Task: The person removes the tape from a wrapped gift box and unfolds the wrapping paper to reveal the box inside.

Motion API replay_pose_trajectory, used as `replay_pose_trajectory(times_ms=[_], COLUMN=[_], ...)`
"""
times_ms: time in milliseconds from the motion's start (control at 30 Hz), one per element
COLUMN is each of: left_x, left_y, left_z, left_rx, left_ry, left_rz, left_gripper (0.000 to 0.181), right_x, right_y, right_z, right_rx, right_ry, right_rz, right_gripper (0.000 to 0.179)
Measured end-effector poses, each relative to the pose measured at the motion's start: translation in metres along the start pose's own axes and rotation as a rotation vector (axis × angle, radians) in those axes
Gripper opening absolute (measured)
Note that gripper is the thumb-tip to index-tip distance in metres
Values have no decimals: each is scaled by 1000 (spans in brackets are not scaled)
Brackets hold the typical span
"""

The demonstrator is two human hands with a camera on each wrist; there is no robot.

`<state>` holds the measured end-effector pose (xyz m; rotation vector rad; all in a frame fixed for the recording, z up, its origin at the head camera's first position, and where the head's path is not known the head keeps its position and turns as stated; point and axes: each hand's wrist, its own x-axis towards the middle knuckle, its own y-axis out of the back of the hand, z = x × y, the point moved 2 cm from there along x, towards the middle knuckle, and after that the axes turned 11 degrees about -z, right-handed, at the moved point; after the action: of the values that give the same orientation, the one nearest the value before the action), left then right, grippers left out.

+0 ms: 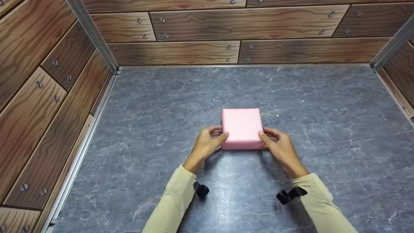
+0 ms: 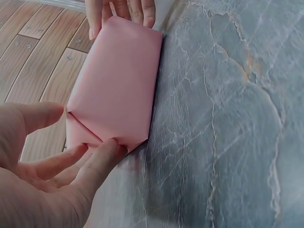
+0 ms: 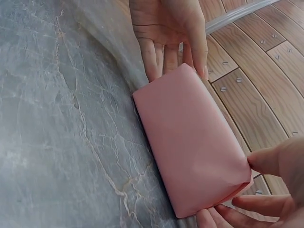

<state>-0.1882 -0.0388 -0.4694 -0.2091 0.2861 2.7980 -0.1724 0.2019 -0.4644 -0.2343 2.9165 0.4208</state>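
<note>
A box wrapped in pink paper [image 1: 242, 124] sits on the grey marbled surface, held between two hands. On its left end, my left hand [image 1: 206, 142] grips it, thumb at the top edge and fingers against the side. My right hand [image 1: 282, 147] holds the opposite end the same way, thumb on the upper edge. A folded flap of paper [image 2: 84, 129] shows at the left end in the left wrist view, with fingertips pressed on it. In the right wrist view, another fold [image 3: 237, 190] lies by the right fingers. The box's underside is hidden.
Wood-plank patterned walls [image 1: 249, 26] with printed screws enclose the marbled surface [image 1: 155, 106] at the back and sides. Metal strips [image 1: 84, 152] run along the edges. Black wrist-camera mounts [image 1: 201, 190] sit at both pale sleeves [image 1: 171, 204]. Small white specks [image 1: 277, 115] lie right of the box.
</note>
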Motion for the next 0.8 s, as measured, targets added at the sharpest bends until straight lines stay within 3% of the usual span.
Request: replay_pose_trajectory(times_ms=[400,800], left_x=[-1,-9], left_y=[-5,-3], left_z=[3,15], left_rx=[-30,-43], left_ry=[-49,-145], left_rz=[13,33], left_gripper=[38,36], right_x=[1,-7], right_y=[-1,3], right_z=[0,-9], right_rx=[72,67], right_ry=[-28,19], right_rz=[-41,8], right_gripper=[51,48])
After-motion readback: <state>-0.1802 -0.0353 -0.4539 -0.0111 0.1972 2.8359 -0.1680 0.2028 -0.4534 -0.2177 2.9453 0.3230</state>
